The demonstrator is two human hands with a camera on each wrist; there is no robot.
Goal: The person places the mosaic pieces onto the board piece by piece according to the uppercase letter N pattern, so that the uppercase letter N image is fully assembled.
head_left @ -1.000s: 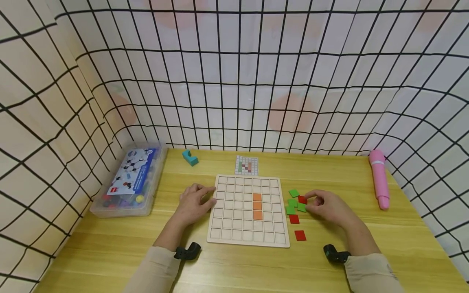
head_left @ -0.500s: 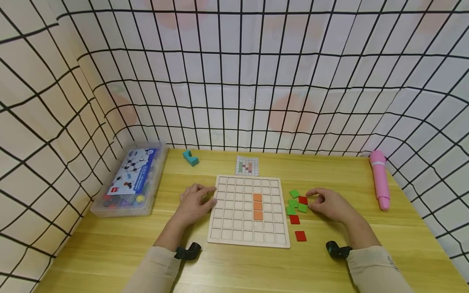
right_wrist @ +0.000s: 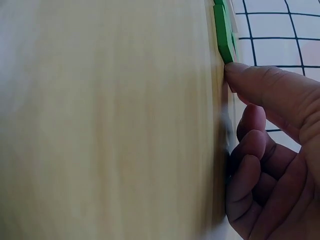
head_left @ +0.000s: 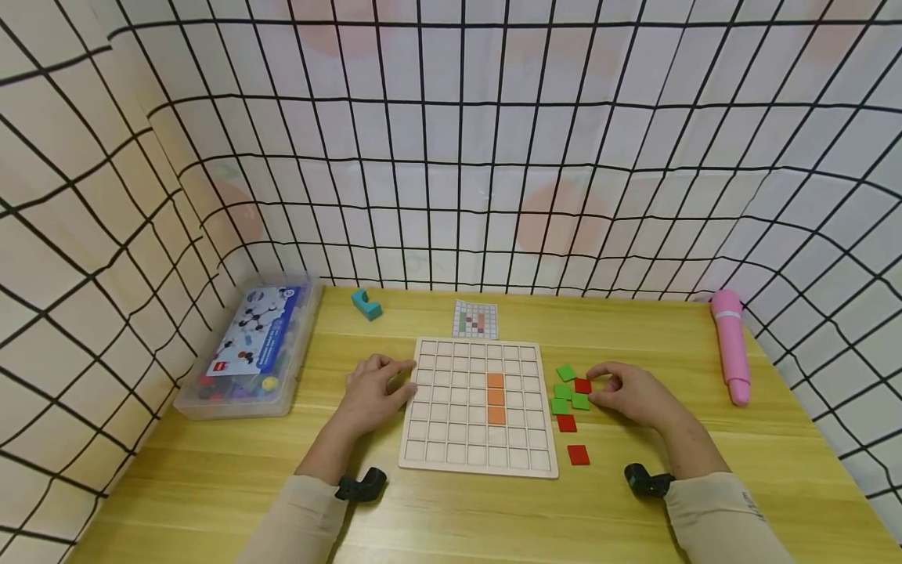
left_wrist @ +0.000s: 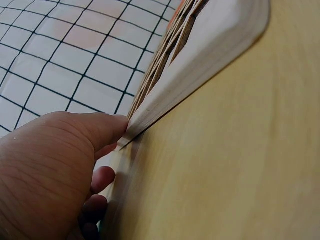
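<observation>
The left edge of the square-celled wooden board (head_left: 477,416) is touched by the thumb and forefinger of the left hand (head_left: 373,393), which is unclenched. Along the board's right edge, flat square green tiles (head_left: 562,391) and red tiles (head_left: 567,423) are scattered on the surface (head_left: 479,517). The edge of one green tile is touched by the thumb of the right hand (head_left: 633,398); its forefinger is placed beside a red tile, apart from the thumb, with the remaining fingers loosely bent. Bare room is provided between the wrists and towards the smooth pink tube (head_left: 731,345). Three orange tiles (head_left: 496,397) are seated in one column. The surface is wood-grained; the far side is bounded by a black-gridded white sheet (head_left: 479,133).
</observation>
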